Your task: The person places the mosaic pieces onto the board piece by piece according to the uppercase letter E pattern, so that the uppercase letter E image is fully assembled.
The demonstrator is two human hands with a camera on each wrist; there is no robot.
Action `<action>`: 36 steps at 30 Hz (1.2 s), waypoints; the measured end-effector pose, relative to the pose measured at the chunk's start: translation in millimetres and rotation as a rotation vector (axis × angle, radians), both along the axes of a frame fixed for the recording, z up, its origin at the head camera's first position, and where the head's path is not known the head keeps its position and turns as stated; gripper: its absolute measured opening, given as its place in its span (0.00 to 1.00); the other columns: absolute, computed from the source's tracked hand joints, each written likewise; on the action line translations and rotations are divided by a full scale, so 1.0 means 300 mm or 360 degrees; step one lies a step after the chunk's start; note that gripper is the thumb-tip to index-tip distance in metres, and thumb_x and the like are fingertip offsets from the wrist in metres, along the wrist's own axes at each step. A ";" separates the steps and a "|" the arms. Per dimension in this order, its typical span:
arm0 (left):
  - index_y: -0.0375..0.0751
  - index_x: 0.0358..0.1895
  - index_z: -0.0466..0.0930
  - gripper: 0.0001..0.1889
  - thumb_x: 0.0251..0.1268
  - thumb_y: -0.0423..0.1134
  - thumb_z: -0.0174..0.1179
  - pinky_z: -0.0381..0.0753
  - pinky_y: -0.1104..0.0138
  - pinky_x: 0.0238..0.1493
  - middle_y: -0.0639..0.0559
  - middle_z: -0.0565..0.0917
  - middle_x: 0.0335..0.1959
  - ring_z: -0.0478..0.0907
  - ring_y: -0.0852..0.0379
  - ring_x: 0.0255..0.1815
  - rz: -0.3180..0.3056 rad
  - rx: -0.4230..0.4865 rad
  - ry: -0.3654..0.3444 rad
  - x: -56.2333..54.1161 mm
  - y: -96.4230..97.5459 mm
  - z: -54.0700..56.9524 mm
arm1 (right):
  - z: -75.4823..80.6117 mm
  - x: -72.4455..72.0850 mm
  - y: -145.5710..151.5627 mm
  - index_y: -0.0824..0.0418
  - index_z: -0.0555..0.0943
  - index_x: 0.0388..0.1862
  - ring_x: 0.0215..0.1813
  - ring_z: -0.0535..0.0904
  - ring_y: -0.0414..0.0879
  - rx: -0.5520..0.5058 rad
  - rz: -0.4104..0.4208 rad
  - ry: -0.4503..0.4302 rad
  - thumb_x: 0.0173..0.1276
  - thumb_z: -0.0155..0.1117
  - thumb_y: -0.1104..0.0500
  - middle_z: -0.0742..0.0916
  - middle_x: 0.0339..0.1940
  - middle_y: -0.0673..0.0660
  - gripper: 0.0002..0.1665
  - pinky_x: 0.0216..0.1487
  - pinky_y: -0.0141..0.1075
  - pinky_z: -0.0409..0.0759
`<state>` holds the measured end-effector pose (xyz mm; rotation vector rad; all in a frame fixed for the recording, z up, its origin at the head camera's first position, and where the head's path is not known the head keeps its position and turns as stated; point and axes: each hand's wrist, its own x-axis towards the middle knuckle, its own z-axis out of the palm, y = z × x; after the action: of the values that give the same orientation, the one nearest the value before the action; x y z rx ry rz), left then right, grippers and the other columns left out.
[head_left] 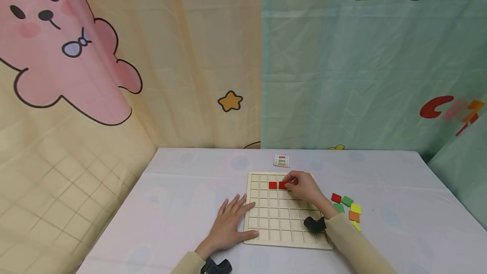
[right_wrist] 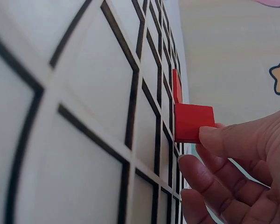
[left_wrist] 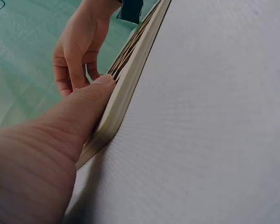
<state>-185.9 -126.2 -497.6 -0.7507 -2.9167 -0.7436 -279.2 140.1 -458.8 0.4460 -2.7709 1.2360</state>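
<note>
A pale wooden grid board [head_left: 274, 223] lies on the table. In its second row from the far edge sits one red square tile [head_left: 272, 185]. My right hand [head_left: 304, 187] pinches another red tile [right_wrist: 194, 122] between thumb and fingers, just right of the first. In the right wrist view this held tile stands tilted, its edge at the board's surface. My left hand [head_left: 227, 225] lies with fingers spread at the board's left side, fingertips and thumb over its rim. The left wrist view shows the left thumb [left_wrist: 91, 100] along the board's edge.
Right of the board lie several loose tiles: a red tile [head_left: 336, 198], a green tile [head_left: 347, 201], a yellow tile [head_left: 355, 209], an orange tile [head_left: 354, 216] and others. Beyond the board's far edge is a small card [head_left: 282, 160] printed with a coloured grid. Printed curtains hang behind the table.
</note>
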 end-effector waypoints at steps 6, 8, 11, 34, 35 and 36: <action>0.52 0.70 0.64 0.42 0.56 0.71 0.53 0.36 0.48 0.70 0.49 0.55 0.75 0.44 0.47 0.75 0.0007 -0.0014 -0.0007 0.000 0.001 0.003 | -0.010 -0.006 -0.007 0.59 0.83 0.34 0.30 0.74 0.43 0.0034 -0.0002 -0.0014 0.62 0.66 0.68 0.82 0.30 0.50 0.05 0.30 0.36 0.75; 0.52 0.70 0.64 0.42 0.55 0.71 0.53 0.36 0.48 0.70 0.49 0.54 0.75 0.43 0.47 0.75 0.0008 -0.0017 -0.0010 0.000 0.001 0.004 | -0.012 -0.006 -0.006 0.59 0.84 0.35 0.31 0.74 0.43 0.0046 -0.0012 -0.0025 0.62 0.66 0.68 0.83 0.31 0.50 0.05 0.31 0.36 0.76; 0.51 0.70 0.64 0.42 0.56 0.71 0.53 0.37 0.46 0.70 0.48 0.55 0.74 0.44 0.46 0.75 -0.0003 -0.0008 -0.0004 0.002 0.001 0.005 | -0.015 -0.003 -0.004 0.60 0.85 0.36 0.31 0.75 0.44 0.0091 -0.0015 0.0010 0.61 0.66 0.68 0.82 0.32 0.50 0.06 0.32 0.37 0.76; 0.51 0.70 0.64 0.42 0.56 0.71 0.53 0.37 0.46 0.70 0.48 0.55 0.74 0.44 0.46 0.75 -0.0004 -0.0007 0.0001 0.001 -0.001 0.005 | -0.011 0.016 0.012 0.63 0.86 0.44 0.38 0.68 0.49 0.0279 0.0134 0.0120 0.62 0.64 0.67 0.78 0.37 0.56 0.12 0.38 0.41 0.68; 0.51 0.70 0.64 0.42 0.56 0.71 0.53 0.36 0.47 0.70 0.48 0.55 0.74 0.44 0.47 0.75 0.0000 -0.0009 -0.0005 0.001 0.000 0.005 | -0.010 0.018 0.016 0.63 0.85 0.45 0.38 0.67 0.49 0.0286 0.0148 0.0117 0.62 0.64 0.67 0.78 0.38 0.56 0.12 0.37 0.40 0.67; 0.51 0.70 0.64 0.42 0.56 0.71 0.53 0.36 0.47 0.70 0.48 0.55 0.74 0.43 0.47 0.75 0.0005 -0.0014 -0.0012 0.001 0.000 0.004 | -0.009 0.019 0.020 0.63 0.85 0.46 0.38 0.66 0.49 0.0291 0.0167 0.0116 0.62 0.64 0.67 0.78 0.38 0.57 0.13 0.37 0.40 0.67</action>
<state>-185.6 -126.1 -496.3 -0.7459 -2.9288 -0.7355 -273.4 146.0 -461.4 0.6447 -2.8418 0.9666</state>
